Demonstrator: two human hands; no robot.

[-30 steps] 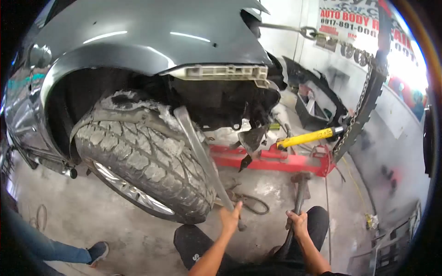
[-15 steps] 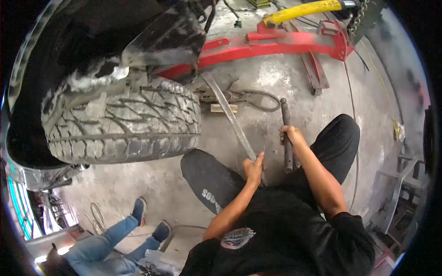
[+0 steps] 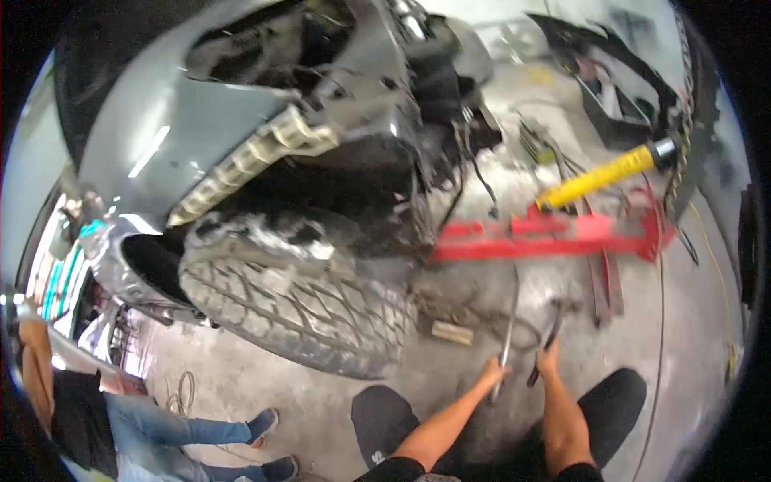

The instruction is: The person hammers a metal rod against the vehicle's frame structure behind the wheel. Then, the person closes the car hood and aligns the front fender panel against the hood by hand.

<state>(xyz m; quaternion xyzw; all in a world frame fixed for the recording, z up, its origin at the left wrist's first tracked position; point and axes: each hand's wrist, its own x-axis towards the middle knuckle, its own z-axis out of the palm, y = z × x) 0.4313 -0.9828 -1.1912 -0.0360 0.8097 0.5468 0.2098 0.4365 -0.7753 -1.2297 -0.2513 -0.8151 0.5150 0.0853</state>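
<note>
My left hand (image 3: 494, 373) is closed round a long, flat metal bar (image 3: 509, 325), whose far end points toward the red beam. Just to its right, my right hand (image 3: 548, 361) grips the dark handle of a hammer (image 3: 556, 323), with the blurred head up and away from me. The two hands are close together above the floor, between my knees. Left of them is a worn, muddy tire (image 3: 297, 313) under the dented grey body of a vehicle (image 3: 193, 145). A small wooden block (image 3: 452, 332) lies on the floor beside the tire.
A red steel beam (image 3: 546, 241) crosses ahead, with a yellow cylinder (image 3: 598, 178) above it and a chain (image 3: 687, 104) at right. A cable loop lies beyond my hands. At left stands another person (image 3: 80, 410) in jeans. A dark bumper part (image 3: 618, 104) lies at the back.
My view has lifted, showing more of the vehicle body. Both hands have reached farther forward with the bar and hammer. The bar stands steeper, and the hammer head now shows at the far end.
</note>
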